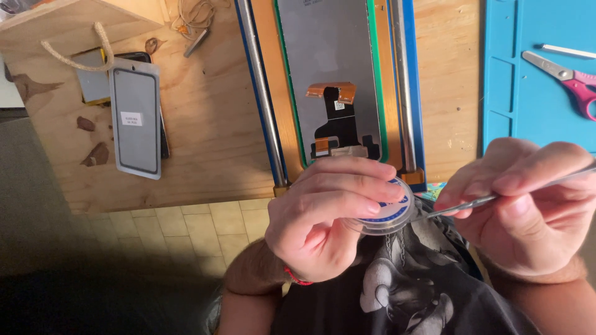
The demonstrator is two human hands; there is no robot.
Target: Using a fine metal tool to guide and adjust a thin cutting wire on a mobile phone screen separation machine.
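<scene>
Head view, looking down past your chest to the desk (205, 124) edge. Your left hand (329, 211) is curled shut around a small clear plastic spool (388, 214), thumb underneath and fingers wrapped over the top, so the flat disc sits level in front of your dark printed shirt (410, 291). Your right hand (528, 205) is pinched closed on a thin metal pick tool (490, 198), held like a pen with the shaft running out past your knuckles toward the right edge; its tip touches the spool's rim on the right side (whether it has caught a strand there is too fine to tell). Holding both up close to the body, well off the desk, keeps the tip and rim steady under your eyes.

Spool itself: round, transparent flanges, a blue-and-white label on its face, mostly hidden by your fingers.

On the desk beyond: a phone display panel (335, 56) lying face down in a long clamp frame with blue and orange rails, its orange flex cable (332, 92) facing up. Left of it, a replacement front glass in a clear sleeve (135, 115) overlaps a dark phone. Far right, a blue work mat (534, 74) carries pink-handled scissors (568, 77). Tiled floor (198, 229) shows below the desk edge.
</scene>
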